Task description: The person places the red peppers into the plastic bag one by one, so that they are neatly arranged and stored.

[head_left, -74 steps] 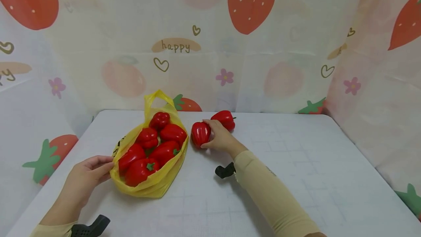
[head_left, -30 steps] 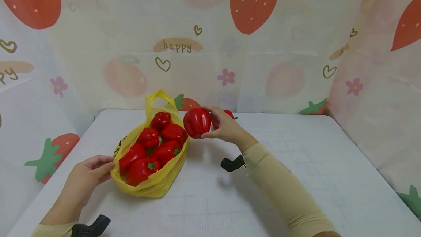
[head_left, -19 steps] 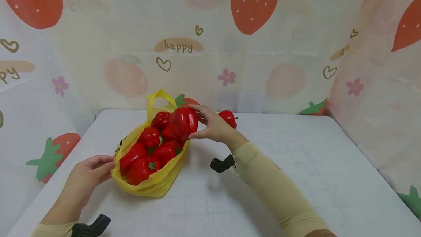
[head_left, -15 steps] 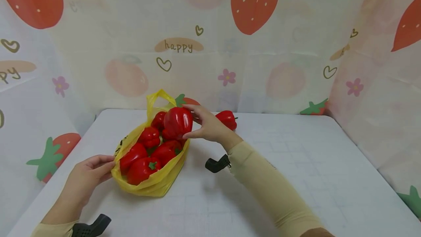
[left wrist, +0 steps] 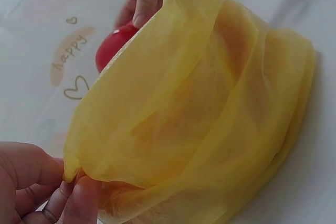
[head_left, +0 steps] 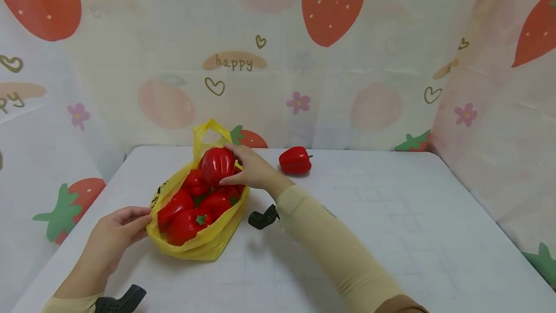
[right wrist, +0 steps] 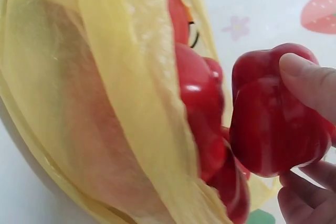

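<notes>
My right hand grips a red bell pepper over the far part of the yellow plastic bag. In the right wrist view the thumb and fingers hold that bell pepper at the bag's mouth, beside the peppers inside. Several red bell peppers lie in the bag, some partly hidden by the held one. With thumb and fingers, my left hand pinches the bag's left rim; the left wrist view shows the pinched edge of the bag up close.
One more red bell pepper lies on the white table near its back edge, right of the bag. A bag handle loop stands up at the back. Strawberry-print cloth hangs behind and at both sides.
My right hand has lifted the bell pepper off the table and carried it left, over the bag. The left hand keeps its place on the bag's rim.
</notes>
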The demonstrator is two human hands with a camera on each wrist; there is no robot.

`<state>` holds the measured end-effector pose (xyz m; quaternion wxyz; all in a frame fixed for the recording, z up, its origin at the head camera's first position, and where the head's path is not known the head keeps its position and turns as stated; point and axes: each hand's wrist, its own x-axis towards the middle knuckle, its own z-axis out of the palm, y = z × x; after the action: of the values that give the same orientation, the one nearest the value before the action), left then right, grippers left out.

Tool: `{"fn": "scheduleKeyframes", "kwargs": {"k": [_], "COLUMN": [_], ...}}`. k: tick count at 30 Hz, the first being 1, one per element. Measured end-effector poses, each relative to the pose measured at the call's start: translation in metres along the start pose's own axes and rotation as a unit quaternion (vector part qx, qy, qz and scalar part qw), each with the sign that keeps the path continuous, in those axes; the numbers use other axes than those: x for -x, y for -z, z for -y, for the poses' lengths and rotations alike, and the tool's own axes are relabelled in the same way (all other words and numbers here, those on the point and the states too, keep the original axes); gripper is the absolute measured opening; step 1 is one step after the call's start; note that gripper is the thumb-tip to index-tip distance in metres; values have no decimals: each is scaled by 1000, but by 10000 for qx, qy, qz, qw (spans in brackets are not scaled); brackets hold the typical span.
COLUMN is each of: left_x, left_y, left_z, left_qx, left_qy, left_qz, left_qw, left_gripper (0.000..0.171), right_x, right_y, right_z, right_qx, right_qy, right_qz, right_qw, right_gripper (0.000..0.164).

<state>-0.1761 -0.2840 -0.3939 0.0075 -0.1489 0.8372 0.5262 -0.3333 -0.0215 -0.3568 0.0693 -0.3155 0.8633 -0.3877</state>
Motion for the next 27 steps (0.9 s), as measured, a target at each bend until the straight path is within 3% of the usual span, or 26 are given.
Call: {"fn": "scheduleKeyframes", "kwargs": {"k": [13, 27], "left_x": [-4, -3], "left_y": [-3, -1], "left_z": [1, 4], "left_qx": [21, 56], "left_qy": [-22, -123], "left_qz": [21, 42], "left_qw": [10000, 9999], "left_gripper": [48, 49], "right_x": [-3, 1], "right_y": [-15, -10], "right_z": [5, 1], "right_qx": [354, 74], "right_qy": [-17, 90], "right_qz": [383, 367], "right_qw": [9986, 9993], "right_gripper": [89, 96]}}
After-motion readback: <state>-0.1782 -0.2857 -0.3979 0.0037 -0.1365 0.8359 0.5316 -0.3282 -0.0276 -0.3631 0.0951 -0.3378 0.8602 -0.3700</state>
